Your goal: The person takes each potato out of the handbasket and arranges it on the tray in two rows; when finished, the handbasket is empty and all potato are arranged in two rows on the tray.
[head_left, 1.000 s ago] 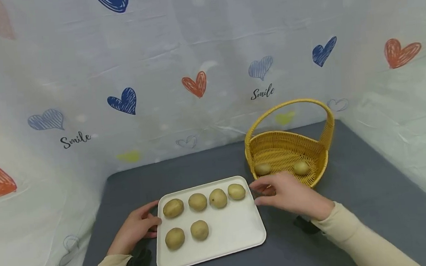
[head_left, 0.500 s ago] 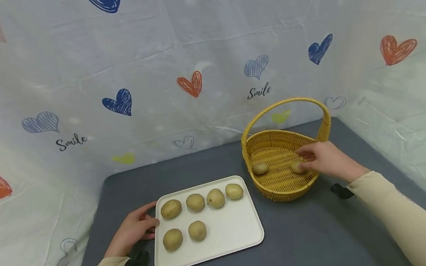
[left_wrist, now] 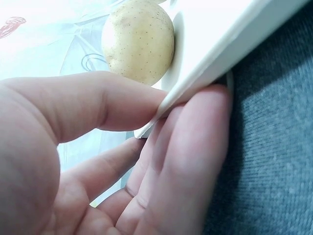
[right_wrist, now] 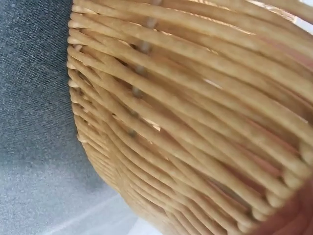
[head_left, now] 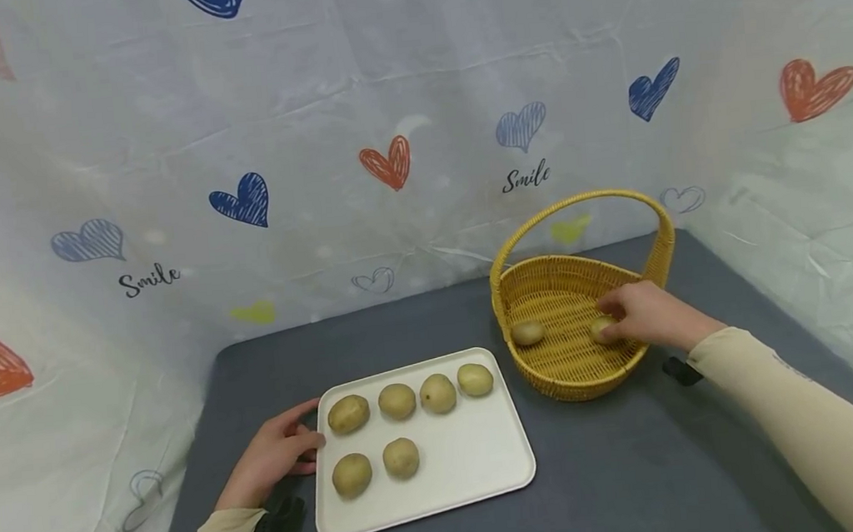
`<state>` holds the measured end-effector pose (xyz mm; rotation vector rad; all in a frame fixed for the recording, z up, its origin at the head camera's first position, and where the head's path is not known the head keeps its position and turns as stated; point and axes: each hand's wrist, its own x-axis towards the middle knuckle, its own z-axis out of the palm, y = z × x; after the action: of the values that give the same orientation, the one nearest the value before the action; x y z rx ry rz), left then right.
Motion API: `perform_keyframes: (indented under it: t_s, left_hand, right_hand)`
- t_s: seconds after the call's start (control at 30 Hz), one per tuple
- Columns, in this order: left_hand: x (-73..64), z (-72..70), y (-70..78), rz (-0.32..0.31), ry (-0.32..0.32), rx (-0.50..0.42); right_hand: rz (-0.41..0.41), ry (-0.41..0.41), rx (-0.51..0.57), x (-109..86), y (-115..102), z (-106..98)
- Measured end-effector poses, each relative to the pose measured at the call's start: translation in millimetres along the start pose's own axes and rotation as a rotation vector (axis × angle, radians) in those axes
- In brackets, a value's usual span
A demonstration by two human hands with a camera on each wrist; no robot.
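Note:
A white rectangular tray (head_left: pixel 471 454) lies on the table with several potatoes (head_left: pixel 396 401) on it, in a back row and a shorter front row. At its left edge, my left hand (head_left: pixel 270 455) pinches the rim between thumb and fingers, which the left wrist view shows up close around the tray wall (left_wrist: pixel 195 81). My right hand (head_left: pixel 652 315) reaches over the right side of a yellow wicker basket (head_left: pixel 579 389), its thumb and fingers around a potato (head_left: pixel 599 330), partly hidden by the hand. Another potato (head_left: pixel 528 332) lies at the basket's left side.
The basket's tall arched handle (head_left: pixel 579 197) rises above the reaching hand. Dark grey cloth (head_left: pixel 600 469) covers the table. A white curtain (head_left: pixel 441 73) printed with hearts hangs behind and at the sides. Basket weave (right_wrist: pixel 186 112) fills most of the right wrist view.
My right hand has moved from beside the tray's right edge over to the right-hand potato in the basket, and its fingers now hold it. The left hand stays at the tray's rim.

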<state>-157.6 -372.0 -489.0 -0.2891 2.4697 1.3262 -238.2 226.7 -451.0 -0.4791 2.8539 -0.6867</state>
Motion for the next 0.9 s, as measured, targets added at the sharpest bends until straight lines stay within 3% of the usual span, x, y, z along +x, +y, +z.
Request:
perform_keyframes:
  t_s: [0.7,0.9]
  left_hand:
    - [-2.2,0.4,0.3,0.01,0.001,-0.01]
    - [-2.1,-0.1,0.0,0.006,0.005,-0.006]
  right_hand:
    - [-0.043,-0.035,-0.018,7.0,-4.1,2.2]
    - [-0.043,0.009,-0.018,4.4,-3.5,2.3]
